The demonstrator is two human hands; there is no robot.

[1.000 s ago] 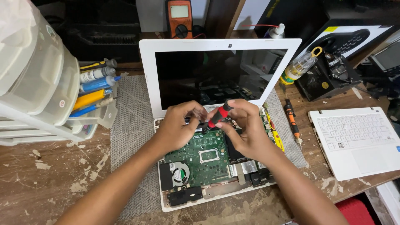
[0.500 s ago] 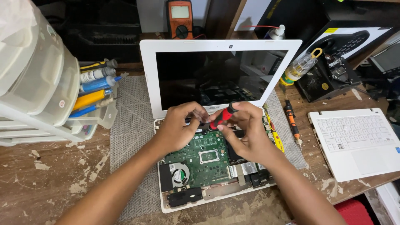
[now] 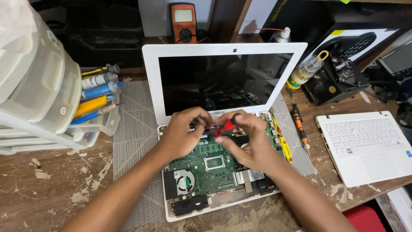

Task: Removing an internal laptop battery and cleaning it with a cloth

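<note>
A white laptop (image 3: 150,86) stands open on a grey mat, its keyboard cover removed and its green circuit board (image 3: 206,165) and small fan (image 3: 185,182) bared. My right hand (image 3: 253,144) grips a red-and-black screwdriver (image 3: 226,125), tilted with its tip down to the left near the hinge. My left hand (image 3: 182,135) rests on the board's far edge, fingertips pinched at the screwdriver's tip. What the fingers pinch is hidden.
The detached white keyboard cover (image 3: 369,146) lies at the right. An orange screwdriver (image 3: 299,126) and a yellow tool (image 3: 283,144) lie beside the laptop. Stacked plastic bins and tubes (image 3: 96,92) stand left; an orange multimeter (image 3: 183,21) and a glue bottle (image 3: 305,71) sit behind.
The screwdriver handle has shifted slightly in my right hand. Both hands stay over the board's far edge.
</note>
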